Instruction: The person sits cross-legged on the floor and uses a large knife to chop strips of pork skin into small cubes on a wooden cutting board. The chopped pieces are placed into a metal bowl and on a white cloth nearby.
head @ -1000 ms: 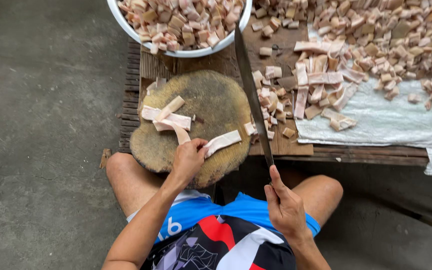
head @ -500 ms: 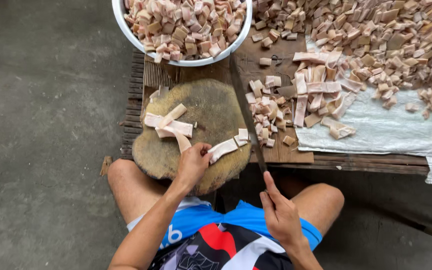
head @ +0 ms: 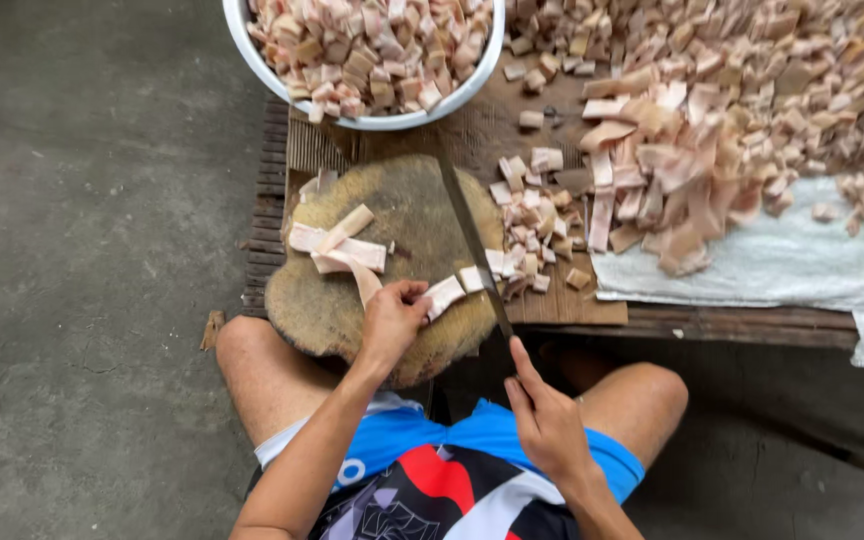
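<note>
- Head view: the person sits low with bare knees spread, and a round wooden chopping block (head: pixel 392 265) lies between them, its near edge overlapping the front edge of a low slatted wooden platform (head: pixel 272 200).
- The left hand (head: pixel 392 322) rests on the near part of the block, fingers curled and pinching the near end of a pale meat strip (head: pixel 444 296). The strip's long axis runs up and to the right, its far end pointing at the knife.
- The right hand (head: pixel 544 425) is clenched around the handle of a long knife (head: pixel 474 243), forefinger stretched along the spine. The blade's long axis runs from the hand up and slightly left, its tip pointing toward the white basin (head: pixel 252 45). Its edge sits on the block at the strip's far end, with a cut piece just beside it.
- More uncut strips (head: pixel 337 250) lie crossed on the block's left half, leaving bare wood at the far and near parts.
- To the right of the blade, small cut chunks (head: pixel 532 225) crowd the board, leaving little room there.
- The basin, heaped with chunks, stands just beyond the block's far edge.
- A large heap of pieces (head: pixel 732 110) covers the right side, partly on a white cloth (head: pixel 782 270) that reaches the platform's front edge.
- The concrete floor (head: pixel 82 250) to the left lies open.
</note>
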